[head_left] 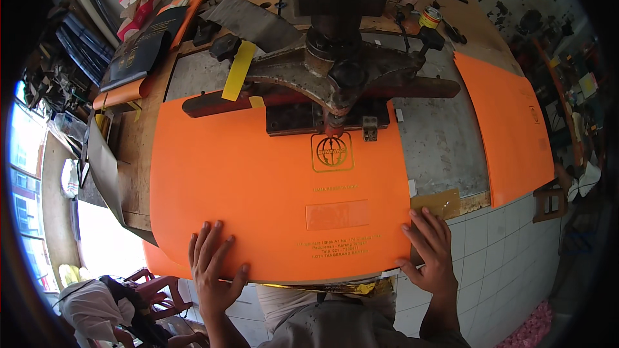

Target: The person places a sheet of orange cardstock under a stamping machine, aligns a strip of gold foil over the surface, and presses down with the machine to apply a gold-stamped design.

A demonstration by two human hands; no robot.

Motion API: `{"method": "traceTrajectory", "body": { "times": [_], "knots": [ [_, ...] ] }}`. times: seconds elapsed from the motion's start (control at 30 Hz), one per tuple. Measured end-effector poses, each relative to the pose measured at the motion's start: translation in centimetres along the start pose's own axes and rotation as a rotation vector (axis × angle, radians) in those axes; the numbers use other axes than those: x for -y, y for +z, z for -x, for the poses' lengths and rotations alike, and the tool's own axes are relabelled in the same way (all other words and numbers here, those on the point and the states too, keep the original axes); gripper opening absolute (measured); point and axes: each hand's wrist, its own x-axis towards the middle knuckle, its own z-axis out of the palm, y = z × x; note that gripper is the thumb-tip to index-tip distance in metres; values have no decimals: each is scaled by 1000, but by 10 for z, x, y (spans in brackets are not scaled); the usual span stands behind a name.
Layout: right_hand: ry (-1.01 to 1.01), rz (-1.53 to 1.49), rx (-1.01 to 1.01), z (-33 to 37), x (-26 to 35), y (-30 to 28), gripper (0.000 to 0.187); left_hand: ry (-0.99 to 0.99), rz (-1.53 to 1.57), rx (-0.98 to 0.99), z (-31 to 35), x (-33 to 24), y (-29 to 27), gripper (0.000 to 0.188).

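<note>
A large orange sheet (pixel 219 180) lies under a dark metal press (pixel 342 58), with a gold globe emblem (pixel 332 152), lines of gold print and a small clear rectangular window on it. My left hand (pixel 216 264) rests on its near left part, fingers spread and thumb out. At the sheet's near right corner, my right hand (pixel 431 248) has its fingers stretched out, with the thumb on the orange surface. Neither hand grips anything. The press head's dark block covers part of the sheet's far edge, just beyond the emblem.
More orange sheets (pixel 512 135) lie at the right of the grey metal bed (pixel 438 138). A yellow strip (pixel 238 71) hangs by the press. Black and orange sheets lie far left, a small tin (pixel 430 17) stands at the back right. Another person sits at lower left.
</note>
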Motion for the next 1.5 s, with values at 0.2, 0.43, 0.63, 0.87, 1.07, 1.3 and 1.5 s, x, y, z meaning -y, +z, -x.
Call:
{"method": "traceTrajectory", "body": {
  "times": [0.2, 0.43, 0.63, 0.87, 1.07, 1.3, 1.5],
  "knots": [
    [18, -161, -24, -3, -9, -11, 59, -45, -11, -58, 1, 17, -7, 50],
    [-5, -64, -26, -5, -17, -6, 55, -47, -33, -66, 0, 20, -6, 49],
    [16, -70, -22, 0, -17, -5, 55, -26, -27, -74, 5, 23, -3, 50],
    [-17, -116, -36, -7, -16, -4, 57, 13, 23, -69, 6, 29, 1, 54],
    [-65, -121, -76, -4, -20, -1, 59, 92, -63, -91, 8, 30, -2, 57],
    [-85, -119, -113, 2, -19, 3, 59, 94, 14, -128, 12, 23, -2, 53],
    [-88, -7, -175, 15, 4, 4, 47, 58, 92, -167, 38, 35, -13, 46]
  ]
}}
